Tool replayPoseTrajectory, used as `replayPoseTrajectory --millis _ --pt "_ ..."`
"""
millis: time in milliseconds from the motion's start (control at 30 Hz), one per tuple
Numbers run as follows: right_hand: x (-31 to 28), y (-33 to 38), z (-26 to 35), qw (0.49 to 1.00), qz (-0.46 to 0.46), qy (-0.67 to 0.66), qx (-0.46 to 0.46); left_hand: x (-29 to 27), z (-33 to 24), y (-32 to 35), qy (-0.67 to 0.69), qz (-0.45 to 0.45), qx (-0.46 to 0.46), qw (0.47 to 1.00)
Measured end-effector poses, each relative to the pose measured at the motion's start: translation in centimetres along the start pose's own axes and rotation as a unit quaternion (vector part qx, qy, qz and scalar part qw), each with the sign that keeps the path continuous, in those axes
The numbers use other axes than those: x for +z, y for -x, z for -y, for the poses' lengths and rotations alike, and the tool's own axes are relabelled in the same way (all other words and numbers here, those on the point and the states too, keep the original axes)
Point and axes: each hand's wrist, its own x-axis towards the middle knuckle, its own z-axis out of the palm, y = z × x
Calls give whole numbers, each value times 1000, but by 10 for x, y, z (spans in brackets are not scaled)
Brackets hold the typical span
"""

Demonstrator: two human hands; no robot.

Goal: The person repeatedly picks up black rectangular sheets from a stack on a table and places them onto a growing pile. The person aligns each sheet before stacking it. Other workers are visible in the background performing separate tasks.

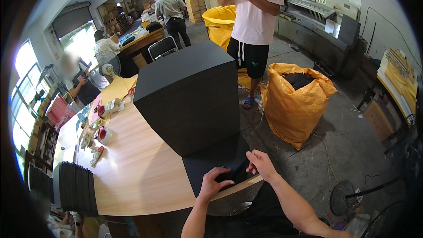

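Note:
A black sheet (194,169) lies flat at the front edge of the wooden table, partly under a tall stack of black sheets (189,105). My left hand (214,183) rests on the sheet near its front edge, thumb and fingers apart. At the sheet's right edge is my right hand (261,165), with its fingers curled in. A dark, strip-like fold runs between the two hands. What the right fingertips hold, if anything, cannot be made out.
Black stacked pieces (75,188) stand at the table's left end. Tape rolls (105,135) and orange-handled scissors (97,155) lie on the table (132,163). An orange sack (295,105) with black material stands right. A person in a pink shirt (257,13) stands beyond the stack.

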Motion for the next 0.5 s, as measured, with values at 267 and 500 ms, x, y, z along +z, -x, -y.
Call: replayPoseTrajectory --millis 267,500 --pt "4 -5 -3 1000 -14 14 18 2 12 0 -79 23 36 996" --pt "3 -4 -5 999 -8 -48 23 2 1 2 -111 -7 50 993"
